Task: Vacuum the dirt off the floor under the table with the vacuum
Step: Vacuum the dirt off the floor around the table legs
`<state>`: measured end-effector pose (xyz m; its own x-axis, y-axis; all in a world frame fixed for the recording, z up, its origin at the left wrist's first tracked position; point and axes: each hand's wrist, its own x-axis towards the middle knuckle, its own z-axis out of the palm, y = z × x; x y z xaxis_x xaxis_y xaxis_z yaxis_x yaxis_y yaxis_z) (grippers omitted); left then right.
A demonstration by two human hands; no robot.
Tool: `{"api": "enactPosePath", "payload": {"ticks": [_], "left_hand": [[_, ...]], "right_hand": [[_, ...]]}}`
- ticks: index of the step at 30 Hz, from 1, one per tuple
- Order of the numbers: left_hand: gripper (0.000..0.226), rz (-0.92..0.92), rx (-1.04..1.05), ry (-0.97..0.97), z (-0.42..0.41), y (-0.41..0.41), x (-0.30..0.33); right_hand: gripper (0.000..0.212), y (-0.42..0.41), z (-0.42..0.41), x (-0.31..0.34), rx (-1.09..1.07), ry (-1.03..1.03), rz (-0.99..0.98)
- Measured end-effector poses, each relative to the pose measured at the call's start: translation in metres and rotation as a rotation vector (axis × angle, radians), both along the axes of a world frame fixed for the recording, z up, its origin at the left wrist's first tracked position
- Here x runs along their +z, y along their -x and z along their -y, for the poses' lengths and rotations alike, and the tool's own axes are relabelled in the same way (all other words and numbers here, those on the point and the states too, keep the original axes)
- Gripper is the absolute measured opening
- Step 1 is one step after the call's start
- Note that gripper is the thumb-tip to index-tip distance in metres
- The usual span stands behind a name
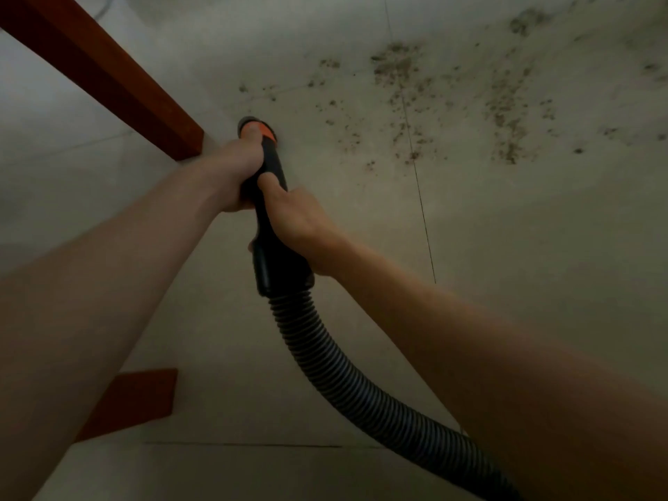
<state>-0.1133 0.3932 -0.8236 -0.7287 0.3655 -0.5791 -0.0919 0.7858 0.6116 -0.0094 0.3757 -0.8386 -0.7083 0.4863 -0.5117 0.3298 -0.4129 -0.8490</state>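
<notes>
A black vacuum nozzle with an orange collar points down at the pale tiled floor, its mouth close to the floor by a table leg. My left hand grips the nozzle near the orange end. My right hand grips the black handle just behind it. A ribbed black hose runs from the handle toward the lower right. Dark crumbs of dirt lie scattered over the floor to the right of and beyond the nozzle mouth, which is a short way from the nearest specks.
A reddish-brown wooden table leg slants from the upper left to the floor just left of the nozzle. A second wooden piece shows at the lower left. Tile joints cross the floor.
</notes>
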Motion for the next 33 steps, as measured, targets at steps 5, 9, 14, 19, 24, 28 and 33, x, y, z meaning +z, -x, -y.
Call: {"api": "enactPosePath", "payload": {"ticks": [5,9,14,19,24,28,33], "left_hand": [[0.059,0.042,-0.077,-0.025,-0.016,-0.011,0.006],[0.058,0.093,-0.146,-0.034,-0.014,-0.03,0.002],[0.06,0.156,-0.156,-0.078,0.019,-0.048,-0.001],[0.054,0.22,-0.091,-0.116,0.063,-0.073,-0.001],[0.059,0.32,-0.053,-0.144,0.087,-0.109,0.001],[0.062,0.369,-0.056,-0.17,0.086,-0.142,0.002],[0.065,0.364,-0.079,-0.159,0.078,-0.167,0.006]], "right_hand": [[0.036,-0.003,-0.008,0.002,-0.108,-0.023,0.019],[0.04,-0.027,0.0,0.002,-0.141,-0.024,0.055],[0.043,-0.052,0.033,0.013,-0.101,-0.037,0.076],[0.045,-0.08,0.072,0.024,-0.033,-0.084,0.127],[0.045,-0.12,0.09,0.031,-0.014,-0.105,0.188],[0.047,-0.152,0.091,0.035,-0.037,-0.102,0.214],[0.048,-0.174,0.087,0.036,-0.07,-0.146,0.216]]}}
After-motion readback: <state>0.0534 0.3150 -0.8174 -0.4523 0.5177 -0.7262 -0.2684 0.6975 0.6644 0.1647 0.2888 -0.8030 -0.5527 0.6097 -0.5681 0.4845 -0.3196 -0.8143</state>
